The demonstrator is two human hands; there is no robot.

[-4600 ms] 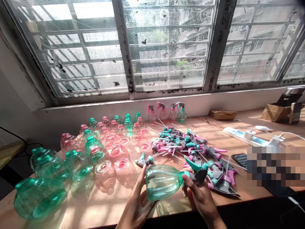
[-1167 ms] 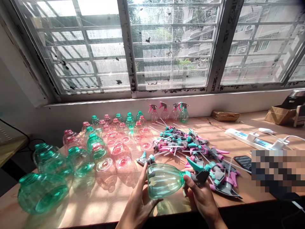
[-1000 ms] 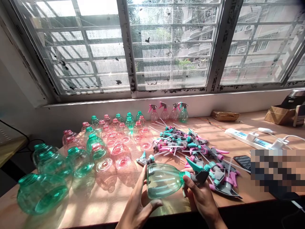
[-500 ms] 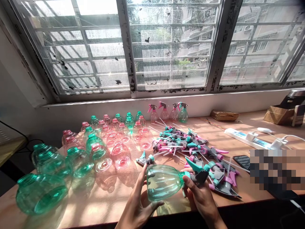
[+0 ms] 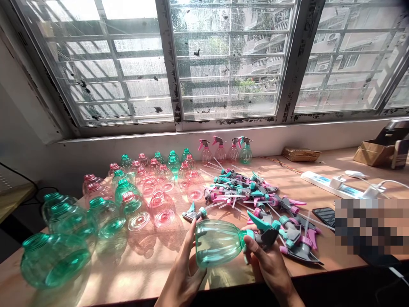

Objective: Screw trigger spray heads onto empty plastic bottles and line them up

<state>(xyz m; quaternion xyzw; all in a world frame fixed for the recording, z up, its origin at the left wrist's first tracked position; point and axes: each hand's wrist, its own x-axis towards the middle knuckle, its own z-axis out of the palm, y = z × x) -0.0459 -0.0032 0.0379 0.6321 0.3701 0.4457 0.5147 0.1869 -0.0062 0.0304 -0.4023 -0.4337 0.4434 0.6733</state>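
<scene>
A clear green spray bottle (image 5: 219,244) lies on its side in the air above the table's front edge, its base to the left. My left hand (image 5: 183,268) is closed around the base end, with some fingers hidden behind the bottle. At the neck, my right hand (image 5: 271,262) grips the teal collar, thumb on top. The spray head (image 5: 265,232), with a grey body and teal trigger, sits on the neck and points right. Just beyond my left fingertips lies a loose grey and teal spray head (image 5: 194,212).
Open pink bottles (image 5: 162,209) and green bottles (image 5: 56,260) stand at left. A pile of loose spray heads (image 5: 243,187) with tubes lies mid-table. Several bottles with heads (image 5: 220,151) line the wall. A power strip (image 5: 332,185) and phone (image 5: 324,215) lie at right.
My left thumb, which stretched under the bottle before, has drawn back toward its base. The bottle has shifted very slightly up and left. My right hand stays at the neck.
</scene>
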